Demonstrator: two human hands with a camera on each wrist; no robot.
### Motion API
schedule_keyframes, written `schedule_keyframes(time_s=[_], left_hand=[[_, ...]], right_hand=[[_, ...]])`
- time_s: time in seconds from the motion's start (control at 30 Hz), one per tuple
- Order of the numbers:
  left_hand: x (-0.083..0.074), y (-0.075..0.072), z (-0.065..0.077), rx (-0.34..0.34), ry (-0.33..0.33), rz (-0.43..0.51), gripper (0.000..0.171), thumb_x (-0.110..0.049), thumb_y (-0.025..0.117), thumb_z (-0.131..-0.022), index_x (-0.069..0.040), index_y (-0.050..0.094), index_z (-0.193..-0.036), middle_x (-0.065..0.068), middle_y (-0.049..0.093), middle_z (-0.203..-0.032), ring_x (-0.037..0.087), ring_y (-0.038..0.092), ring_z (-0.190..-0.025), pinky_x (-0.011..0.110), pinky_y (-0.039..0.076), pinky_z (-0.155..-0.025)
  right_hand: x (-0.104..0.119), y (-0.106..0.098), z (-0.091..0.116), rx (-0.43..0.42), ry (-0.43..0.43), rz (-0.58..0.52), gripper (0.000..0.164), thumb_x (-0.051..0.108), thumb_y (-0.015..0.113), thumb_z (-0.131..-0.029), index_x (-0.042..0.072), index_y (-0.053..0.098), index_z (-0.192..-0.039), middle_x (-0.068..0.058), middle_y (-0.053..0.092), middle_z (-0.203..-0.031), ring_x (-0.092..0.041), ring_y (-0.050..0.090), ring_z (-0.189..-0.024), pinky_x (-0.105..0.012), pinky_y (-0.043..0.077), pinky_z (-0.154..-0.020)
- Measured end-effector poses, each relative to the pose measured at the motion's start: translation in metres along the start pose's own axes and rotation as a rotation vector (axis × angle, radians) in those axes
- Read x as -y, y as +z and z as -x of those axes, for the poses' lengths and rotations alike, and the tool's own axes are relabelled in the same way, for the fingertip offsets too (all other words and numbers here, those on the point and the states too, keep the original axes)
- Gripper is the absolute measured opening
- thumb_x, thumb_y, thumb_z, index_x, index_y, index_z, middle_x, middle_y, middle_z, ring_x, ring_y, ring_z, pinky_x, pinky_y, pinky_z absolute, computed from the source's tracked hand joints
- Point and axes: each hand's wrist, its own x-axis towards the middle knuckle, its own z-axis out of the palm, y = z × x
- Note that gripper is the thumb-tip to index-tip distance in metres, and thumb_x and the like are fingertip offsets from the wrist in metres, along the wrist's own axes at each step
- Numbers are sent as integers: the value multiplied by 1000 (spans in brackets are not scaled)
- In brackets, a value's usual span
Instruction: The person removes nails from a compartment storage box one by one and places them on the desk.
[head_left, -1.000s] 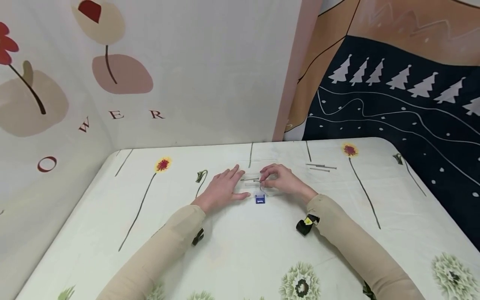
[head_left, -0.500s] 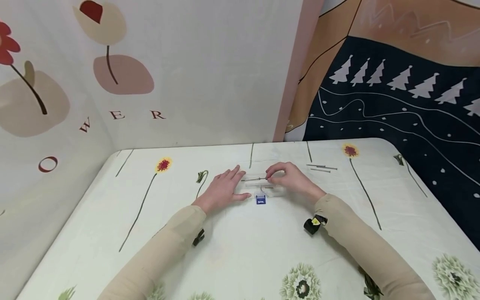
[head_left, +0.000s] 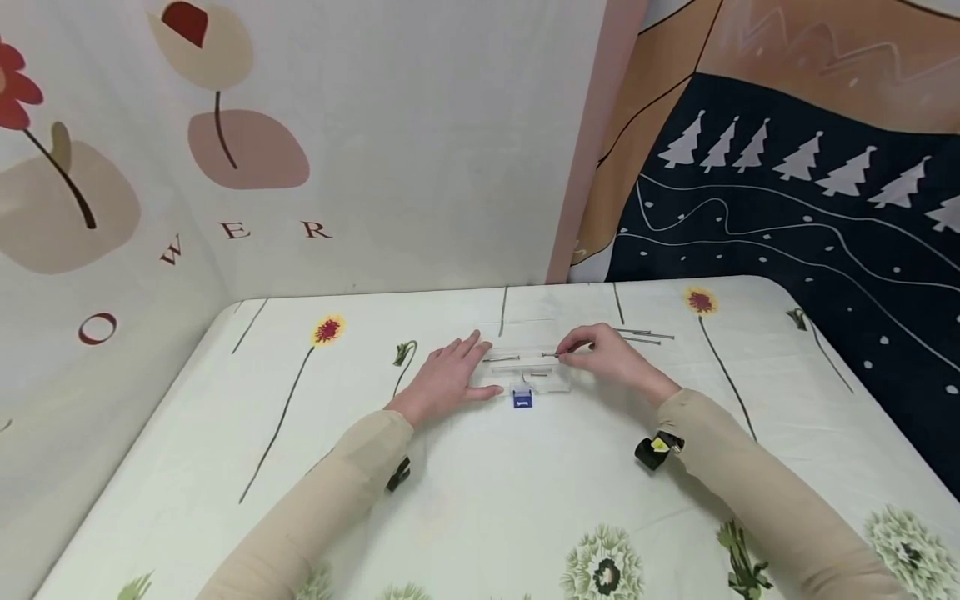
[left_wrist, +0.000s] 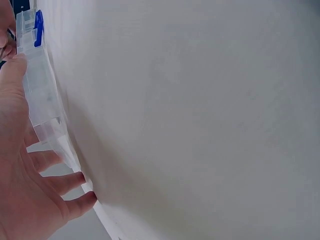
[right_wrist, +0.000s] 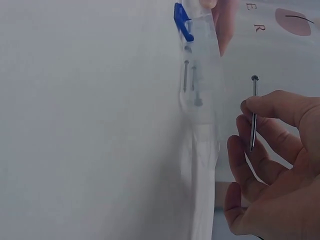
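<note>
A clear plastic compartment box [left_wrist: 40,85] with a blue latch [head_left: 522,400] lies on the cloth. My left hand [head_left: 446,375] rests at its left end with fingers spread, the thumb along the near side. My right hand [head_left: 615,360] pinches a nail [right_wrist: 255,90] between thumb and fingertips, just past the box's right end. The nail's head points up in the right wrist view, and its tip shows below the thumb. Other nails [head_left: 502,358] lie inside the box; more show through its wall in the right wrist view.
Several loose nails [head_left: 654,337] lie on the flower-print tablecloth [head_left: 480,500] behind my right hand. The box's clear lid [head_left: 525,329] lies folded back toward the wall. Patterned fabric [head_left: 420,167] hangs behind the table.
My right hand has moved right from over the box's middle, drawing the nail along with it. My left hand has stayed on the box's left end.
</note>
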Motion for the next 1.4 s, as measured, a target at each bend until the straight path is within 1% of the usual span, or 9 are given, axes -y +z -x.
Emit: schedule_keyframes(time_s=[0.17, 0.43, 0.6, 0.77, 0.87, 1.1, 1.27, 1.4], left_hand=[[0, 0, 1, 3, 7, 5, 81, -60, 54, -91, -8, 33, -150, 17, 21, -157, 41, 27, -138, 55, 26, -108], [2, 1, 1, 1, 8, 3, 82, -61, 53, -91, -8, 33, -150, 16, 21, -157, 40, 27, -139, 55, 26, -108], [2, 1, 0, 12, 4, -3, 82, -61, 52, -91, -9, 32, -151, 15, 20, -158, 40, 26, -139, 54, 25, -109], [2, 1, 0, 17, -2, 2, 82, -61, 53, -91, -9, 31, -151, 15, 20, -158, 40, 26, -139, 55, 25, -109], [2, 1, 0, 15, -4, 3, 82, -60, 53, -91, -9, 31, -151, 15, 20, -158, 40, 26, -139, 55, 25, -109], [2, 2, 1, 9, 4, 0, 81, -60, 53, -91, -8, 32, -151, 16, 21, -157, 40, 27, -139, 54, 26, -109], [1, 0, 1, 7, 2, 1, 81, -60, 53, -91, -8, 32, -150, 16, 21, -157, 40, 27, -139, 54, 26, -109], [1, -1, 1, 7, 2, 6, 81, -60, 53, -91, -8, 32, -150, 17, 20, -157, 40, 26, -139, 54, 26, -109]], right_hand=[[-5, -5, 3, 12, 26, 24, 12, 7, 66, -89, 1, 72, -98, -7, 68, -96, -23, 58, -94, -41, 44, -86], [-17, -18, 12, 13, 32, 71, 11, 6, 66, -89, 1, 71, -97, -7, 68, -95, -23, 58, -91, -39, 47, -82], [-26, -25, 16, 12, 30, 89, 10, 6, 66, -89, 0, 71, -96, -7, 67, -93, -23, 59, -90, -38, 48, -80], [-31, -34, 19, -10, 36, 119, 10, 3, 66, -88, 0, 71, -96, -7, 67, -93, -23, 59, -89, -40, 48, -82], [-33, -39, 20, -32, 35, 142, 10, 3, 66, -88, -1, 72, -95, -9, 67, -93, -25, 59, -90, -41, 48, -83], [-40, -51, 22, -82, 61, 134, 13, 3, 65, -89, -3, 72, -99, -19, 66, -106, -32, 57, -101, -48, 45, -91], [-46, -58, 23, -115, 83, 149, 16, 6, 65, -90, -4, 72, -101, -22, 65, -110, -35, 56, -106, -49, 42, -94], [-50, -62, 24, -124, 107, 163, 18, 6, 64, -91, -5, 71, -103, -24, 64, -111, -38, 55, -110, -51, 40, -96]])
